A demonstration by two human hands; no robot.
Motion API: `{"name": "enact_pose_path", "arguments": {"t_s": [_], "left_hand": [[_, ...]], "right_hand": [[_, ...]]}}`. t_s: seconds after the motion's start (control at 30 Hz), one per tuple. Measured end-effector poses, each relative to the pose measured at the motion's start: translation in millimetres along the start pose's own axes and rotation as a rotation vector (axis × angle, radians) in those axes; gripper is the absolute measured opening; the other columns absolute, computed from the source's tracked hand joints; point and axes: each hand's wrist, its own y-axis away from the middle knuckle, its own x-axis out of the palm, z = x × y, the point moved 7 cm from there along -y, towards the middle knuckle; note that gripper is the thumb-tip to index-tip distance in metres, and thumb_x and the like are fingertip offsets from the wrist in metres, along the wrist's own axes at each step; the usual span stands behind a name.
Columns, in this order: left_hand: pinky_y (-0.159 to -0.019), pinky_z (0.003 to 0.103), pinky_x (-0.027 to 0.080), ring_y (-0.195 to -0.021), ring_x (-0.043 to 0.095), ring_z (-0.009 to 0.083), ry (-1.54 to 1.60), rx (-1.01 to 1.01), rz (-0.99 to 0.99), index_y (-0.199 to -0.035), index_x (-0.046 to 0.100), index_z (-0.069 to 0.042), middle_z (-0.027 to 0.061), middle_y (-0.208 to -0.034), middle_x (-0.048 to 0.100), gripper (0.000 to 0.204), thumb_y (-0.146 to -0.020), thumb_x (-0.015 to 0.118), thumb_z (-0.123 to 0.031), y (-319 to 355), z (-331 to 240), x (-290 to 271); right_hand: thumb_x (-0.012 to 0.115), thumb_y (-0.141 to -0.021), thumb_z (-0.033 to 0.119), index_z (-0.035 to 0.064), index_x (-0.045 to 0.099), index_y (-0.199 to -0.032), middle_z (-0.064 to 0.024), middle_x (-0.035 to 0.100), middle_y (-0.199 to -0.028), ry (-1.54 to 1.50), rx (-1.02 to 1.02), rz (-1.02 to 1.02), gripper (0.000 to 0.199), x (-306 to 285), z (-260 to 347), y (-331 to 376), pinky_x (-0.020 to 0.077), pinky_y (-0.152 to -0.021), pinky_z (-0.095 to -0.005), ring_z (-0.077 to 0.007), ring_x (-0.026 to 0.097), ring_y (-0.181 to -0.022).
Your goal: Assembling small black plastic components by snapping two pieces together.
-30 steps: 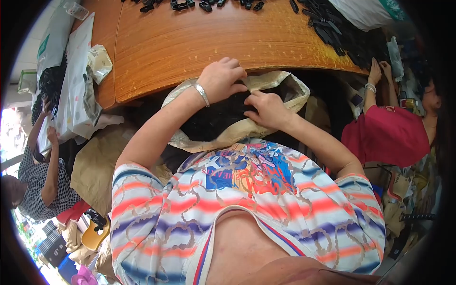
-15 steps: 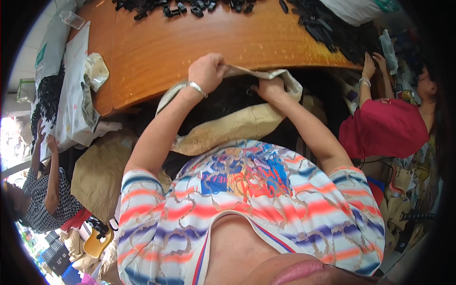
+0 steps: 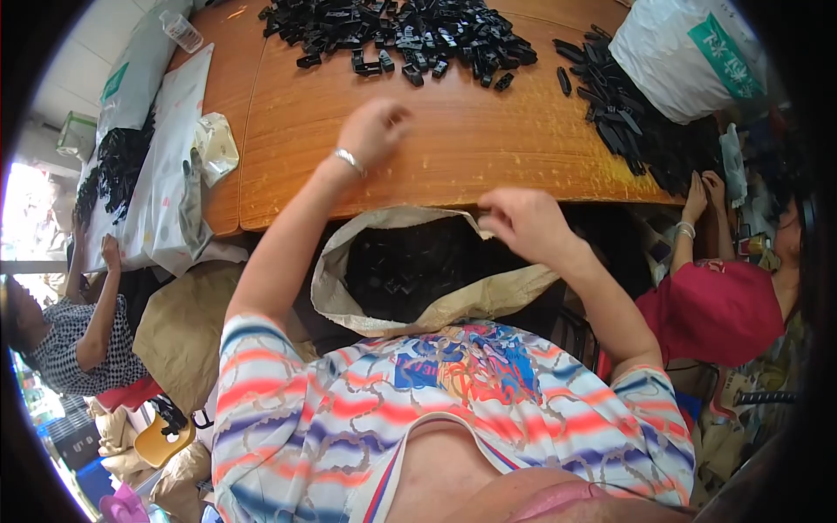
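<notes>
My left hand (image 3: 375, 132), with a metal bracelet at its wrist, is over the table, blurred by motion. Its fingers are loosely bent and apart, with nothing visible in them. My right hand (image 3: 526, 222) hangs over the far right rim of a pale woven sack (image 3: 336, 305). Its fingers are curled but apart, and I see no grip on the rim. The wide-mouthed sack sits between my body and the table edge. Inside it lie many small black plastic parts (image 3: 397, 270).
A heap of black plastic pieces (image 3: 392, 35) covers the table's (image 3: 323, 131) far side. Longer black parts (image 3: 615, 131) lie at the right beside a white plastic bag (image 3: 663, 61). People work at both sides: one in red (image 3: 719, 309), one in checks (image 3: 65, 336).
Both hands have come off the sack's rim; the left has moved over the table. The sack's mouth now gapes, showing black parts. The view shows more of the table's far side.
</notes>
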Motion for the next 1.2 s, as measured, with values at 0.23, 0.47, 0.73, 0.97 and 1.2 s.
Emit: {"name": "enact_pose_path", "arguments": {"t_s": [0.23,0.47,0.73,0.97,1.2], "left_hand": [[-0.086,0.037,0.049,-0.102,0.054,0.0267,-0.518,-0.005,-0.366,-0.105,0.064,-0.016,0.0081,-0.106,0.055,0.029,-0.078,0.073,-0.020,-67,68,-37],[-0.081,0.037,0.049,-0.097,0.057,0.0264,-0.543,0.026,-0.240,-0.086,0.066,-0.010,0.0077,-0.098,0.058,0.013,-0.080,0.071,-0.020,-66,60,-21],[-0.069,0.040,0.049,-0.079,0.063,0.0319,-0.291,-0.123,-0.060,-0.085,0.058,-0.005,0.0139,-0.080,0.065,0.023,-0.083,0.068,-0.025,-19,26,-5],[-0.079,0.040,0.050,-0.093,0.060,0.0329,-0.247,-0.023,-0.168,-0.095,0.060,-0.009,0.0150,-0.098,0.061,0.013,-0.082,0.063,-0.011,-2,13,-12],[-0.087,0.038,0.048,-0.105,0.053,0.0288,-0.515,0.118,-0.038,-0.110,0.062,-0.014,0.0097,-0.110,0.054,0.032,-0.080,0.064,-0.003,-20,26,-10]], "right_hand": [[0.062,-0.082,0.013,0.0059,0.066,-0.097,-0.0152,0.061,-0.098,0.161,-0.046,-0.367,0.017,-11,-65,-142,0.0511,-0.074,-0.0433,-0.0359,0.062,-0.086],[0.050,-0.084,0.003,0.0078,0.064,-0.107,-0.0166,0.055,-0.112,0.333,-0.008,-0.343,0.027,-4,-93,-225,0.0525,-0.080,-0.0447,-0.0373,0.062,-0.094],[0.071,-0.079,0.021,0.0037,0.060,-0.092,-0.0167,0.056,-0.100,0.421,-0.042,-0.175,0.025,7,-76,-207,0.0509,-0.075,-0.0441,-0.0371,0.063,-0.088],[0.062,-0.089,0.030,0.0003,0.064,-0.089,-0.0183,0.066,-0.080,-0.123,0.185,-0.170,0.029,10,-91,-171,0.0530,-0.065,-0.0383,-0.0288,0.066,-0.075],[0.051,-0.096,0.036,-0.0015,0.064,-0.091,-0.0121,0.066,-0.067,-0.435,0.454,0.106,0.040,27,-99,-152,0.0466,-0.041,-0.0312,-0.0167,0.059,-0.046]]}}
